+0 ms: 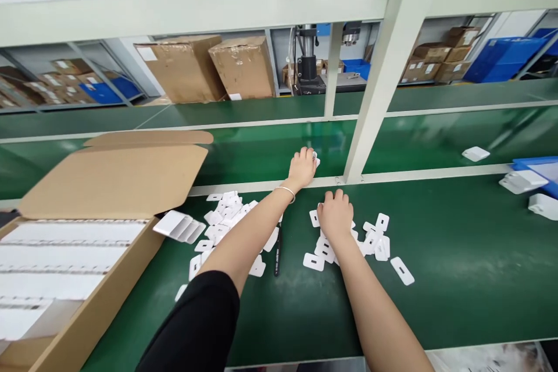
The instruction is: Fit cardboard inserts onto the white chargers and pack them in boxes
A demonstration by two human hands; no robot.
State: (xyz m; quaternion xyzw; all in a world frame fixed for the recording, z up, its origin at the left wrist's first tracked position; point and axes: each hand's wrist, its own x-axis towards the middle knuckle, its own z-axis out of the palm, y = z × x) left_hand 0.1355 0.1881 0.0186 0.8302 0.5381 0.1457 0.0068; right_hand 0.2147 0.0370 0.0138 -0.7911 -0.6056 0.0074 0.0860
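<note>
My left hand point(301, 168), with a bangle at its wrist, is raised beyond the bench's middle rail. Its fingers are closed around a small white plastic part point(317, 159), which only partly shows. Lower and to the right, my right hand point(336, 215) is over a pile of flat white slotted plates point(324, 249). Its fingers are curled down, and what lies under them is hidden. More slotted plates point(382, 249) lie just right of it. A larger heap of white plates point(226, 209) sits left, partly behind my left forearm. Between the piles lies a black pen-like tool point(278, 253).
An open cardboard box point(117, 296) with rows of white parts stands at left. White hollow housings point(178, 226) lean by its corner. A slanted metal post point(377, 81) rises near my hands. At right are white housings point(523, 180) and a blue tray point(551, 186).
</note>
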